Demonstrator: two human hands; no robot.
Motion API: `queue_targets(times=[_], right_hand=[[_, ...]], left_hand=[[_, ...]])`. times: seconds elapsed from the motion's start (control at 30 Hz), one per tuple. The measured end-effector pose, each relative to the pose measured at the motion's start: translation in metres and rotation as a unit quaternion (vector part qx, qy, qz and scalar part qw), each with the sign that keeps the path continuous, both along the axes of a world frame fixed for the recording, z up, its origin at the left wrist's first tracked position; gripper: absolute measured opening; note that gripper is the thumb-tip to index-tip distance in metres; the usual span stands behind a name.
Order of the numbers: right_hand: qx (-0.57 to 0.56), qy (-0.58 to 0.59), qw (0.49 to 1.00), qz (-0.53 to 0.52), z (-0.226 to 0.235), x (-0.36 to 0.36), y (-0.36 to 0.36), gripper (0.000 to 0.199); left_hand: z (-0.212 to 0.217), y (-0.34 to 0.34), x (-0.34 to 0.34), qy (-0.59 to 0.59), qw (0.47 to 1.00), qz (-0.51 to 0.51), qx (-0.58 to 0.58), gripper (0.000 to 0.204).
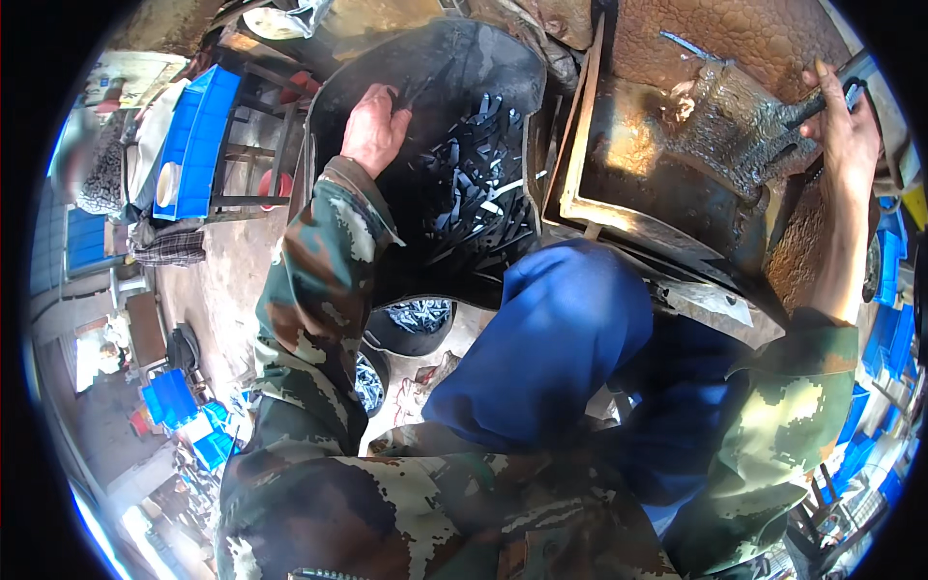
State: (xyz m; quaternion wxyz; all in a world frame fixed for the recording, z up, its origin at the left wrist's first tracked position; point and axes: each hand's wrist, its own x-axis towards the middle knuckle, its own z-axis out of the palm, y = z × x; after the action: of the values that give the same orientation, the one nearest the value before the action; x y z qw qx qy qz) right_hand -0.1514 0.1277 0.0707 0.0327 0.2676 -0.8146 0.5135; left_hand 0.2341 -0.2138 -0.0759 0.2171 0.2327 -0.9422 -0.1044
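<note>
My left hand (374, 130) is over the left side of a large dark bin (527, 72). Its fingers curl downward, and whatever they hold is hidden in the shadow. Heaped in the bin to the right of that hand are many thin, dark and shiny metal strips (474, 179). Off to the far right, my right hand (849, 130) is closed round a dark handle (807, 109). This handle adjoins a wet-looking, oily metal block (739, 126) above a rust-brown metal tray (590, 208).
Buckets of shiny metal pieces (420, 314) stand on the floor below the bin. A blue crate (198, 140) rests by a dark rack at left. My knee in blue trousers (570, 319) is close under bin and tray. More blue crates (887, 266) line the right.
</note>
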Motion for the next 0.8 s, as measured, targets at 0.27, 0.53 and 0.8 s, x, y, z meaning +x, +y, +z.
queue_targets(times=[0.27, 0.53, 0.8], right_hand=[[0.016, 0.010, 1.000, 0.005, -0.001, -0.010, 0.002, 0.047], [0.034, 0.014, 0.999, 0.002, 0.000, -0.008, 0.003, 0.050], [0.022, 0.009, 1.000, 0.009, -0.004, -0.013, 0.004, 0.050]], left_hand=[[0.027, 0.051, 0.003, 0.072, 0.997, -0.020, 0.020, 0.026], [0.018, 0.104, 0.004, 0.256, 0.786, 0.016, 0.563, 0.007], [0.000, 0.110, 0.065, 0.046, 0.800, -0.007, 0.599, 0.034]])
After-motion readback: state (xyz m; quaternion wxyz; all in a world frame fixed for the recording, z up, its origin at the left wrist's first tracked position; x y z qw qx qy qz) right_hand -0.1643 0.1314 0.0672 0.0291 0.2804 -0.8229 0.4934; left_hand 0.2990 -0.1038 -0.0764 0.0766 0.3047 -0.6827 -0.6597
